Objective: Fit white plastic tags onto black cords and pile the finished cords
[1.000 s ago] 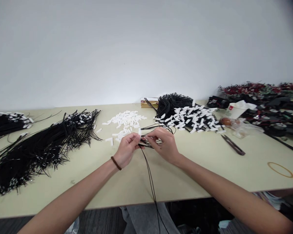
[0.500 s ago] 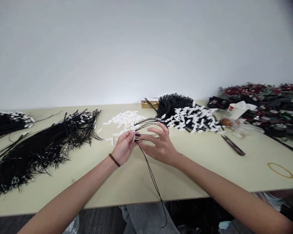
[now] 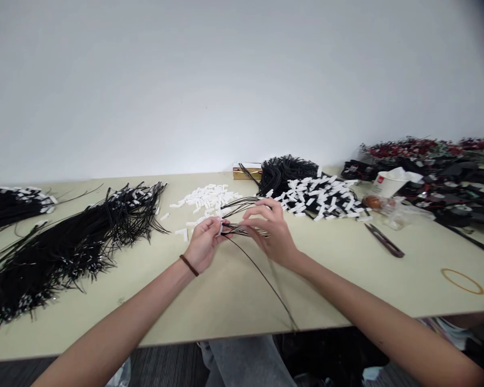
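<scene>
Between thumb and fingers, my left hand (image 3: pixel 204 242) grips a slim white plastic connector (image 3: pixel 220 230); only part of it shows. Several thin black wires (image 3: pixel 234 228) run from it to the right. My right hand (image 3: pixel 272 231) is among these wires, its thumb and index finger closed in a pinch on black wires just right of the connector. A single black wire (image 3: pixel 262 273) hangs down from the connector toward the table's front edge. Just beyond my hands lies a pile of white connectors (image 3: pixel 210 197).
Black wire bundles (image 3: pixel 76 242) spread over the left of the table. Wires with white connectors (image 3: pixel 318 196) are heaped at right, beside a gold box (image 3: pixel 247 172). Thread snips (image 3: pixel 384 240), a paper cup (image 3: pixel 387 184), a plastic bag (image 3: pixel 403 212) and a yellow ring (image 3: pixel 462 281) lie farther right.
My right fingers have drawn together into a pinch, and more wires now run toward them. Fewer wires hang at the front, where one remains, swung rightward. My left hand has stayed in place.
</scene>
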Demonstrator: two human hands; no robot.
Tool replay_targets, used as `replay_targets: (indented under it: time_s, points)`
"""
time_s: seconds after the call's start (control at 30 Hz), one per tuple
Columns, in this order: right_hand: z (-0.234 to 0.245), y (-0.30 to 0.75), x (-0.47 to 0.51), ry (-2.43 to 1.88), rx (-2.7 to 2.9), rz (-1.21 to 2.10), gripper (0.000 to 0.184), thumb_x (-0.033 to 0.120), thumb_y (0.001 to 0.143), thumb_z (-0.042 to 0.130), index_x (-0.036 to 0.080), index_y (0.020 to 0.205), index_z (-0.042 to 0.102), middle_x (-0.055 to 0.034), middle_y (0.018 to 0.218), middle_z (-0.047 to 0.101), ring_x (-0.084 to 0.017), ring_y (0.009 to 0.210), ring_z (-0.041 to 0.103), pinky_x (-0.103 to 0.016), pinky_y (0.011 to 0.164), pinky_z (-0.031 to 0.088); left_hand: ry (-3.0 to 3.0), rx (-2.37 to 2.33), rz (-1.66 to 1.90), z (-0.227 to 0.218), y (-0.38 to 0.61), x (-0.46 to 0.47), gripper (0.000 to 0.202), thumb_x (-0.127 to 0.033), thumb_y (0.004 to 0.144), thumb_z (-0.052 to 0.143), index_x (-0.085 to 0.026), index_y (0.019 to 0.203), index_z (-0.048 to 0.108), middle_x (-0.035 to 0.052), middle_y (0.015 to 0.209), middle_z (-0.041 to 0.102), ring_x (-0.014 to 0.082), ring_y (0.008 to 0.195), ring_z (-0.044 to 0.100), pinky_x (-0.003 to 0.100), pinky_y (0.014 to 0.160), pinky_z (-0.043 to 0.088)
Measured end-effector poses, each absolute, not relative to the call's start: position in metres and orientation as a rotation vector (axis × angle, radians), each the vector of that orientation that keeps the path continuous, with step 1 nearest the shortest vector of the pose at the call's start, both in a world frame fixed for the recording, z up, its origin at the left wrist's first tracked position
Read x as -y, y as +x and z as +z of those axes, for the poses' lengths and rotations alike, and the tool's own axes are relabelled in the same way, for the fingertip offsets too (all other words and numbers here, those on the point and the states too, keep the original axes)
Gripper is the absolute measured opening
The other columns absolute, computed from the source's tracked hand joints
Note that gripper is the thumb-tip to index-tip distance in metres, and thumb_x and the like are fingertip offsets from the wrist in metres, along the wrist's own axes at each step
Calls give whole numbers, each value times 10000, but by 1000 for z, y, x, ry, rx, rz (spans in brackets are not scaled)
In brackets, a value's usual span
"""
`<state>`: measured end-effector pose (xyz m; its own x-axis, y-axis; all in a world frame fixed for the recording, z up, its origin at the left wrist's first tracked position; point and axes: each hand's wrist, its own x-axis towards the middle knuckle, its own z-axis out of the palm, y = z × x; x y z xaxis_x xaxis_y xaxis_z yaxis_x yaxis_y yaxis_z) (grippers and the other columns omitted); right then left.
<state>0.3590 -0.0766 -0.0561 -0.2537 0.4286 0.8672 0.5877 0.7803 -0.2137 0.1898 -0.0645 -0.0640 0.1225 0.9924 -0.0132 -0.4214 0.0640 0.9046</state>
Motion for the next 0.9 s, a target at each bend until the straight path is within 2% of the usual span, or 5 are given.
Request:
replay_targets:
  time_s: [0.17, 0.3, 0.47, 0.67, 0.9]
  points:
    - [-40, 378, 63, -779, 1437, 517, 179, 366, 841, 528, 201, 802, 585, -50, 855, 636, -174, 873, 586, -382, 846, 461, 914, -903, 1297, -65, 188, 63, 246, -316, 615, 710, -121, 699, 587, 40, 795, 598, 108, 670, 543, 239, 594, 455]
    - [-32, 398, 52, -685, 1079, 789, 234, 441, 787, 575, 211, 808, 537, 5, 735, 579, -132, 723, 597, -311, 695, 507, 920, -936, 1293, -66, 187, 62, 261, -331, 612, 704, -121, 712, 585, 46, 812, 598, 110, 680, 540, 228, 574, 440]
    - [-28, 401, 57, -796, 1180, 428, 182, 362, 803, 572, 227, 912, 626, -16, 753, 579, -98, 539, 480, -230, 429, 356, 928, -948, 1273, -67, 187, 63, 282, -342, 598, 715, -114, 711, 596, 57, 827, 605, 114, 680, 538, 222, 547, 426]
    - [-46, 377, 72, -759, 1958, -227, 157, 237, 843, 520, 234, 792, 669, -21, 694, 630, -137, 640, 488, -276, 577, 373, 944, -910, 1225, -68, 188, 63, 267, -350, 621, 708, -115, 704, 609, 42, 773, 597, 103, 654, 522, 224, 558, 426]
    - [-55, 376, 71, -794, 2099, -433, 163, 225, 851, 506, 242, 776, 650, -1, 658, 608, -137, 617, 373, -258, 555, 308, 967, -877, 1219, -70, 187, 62, 252, -351, 640, 696, -120, 703, 615, 35, 744, 582, 99, 640, 508, 216, 546, 420]
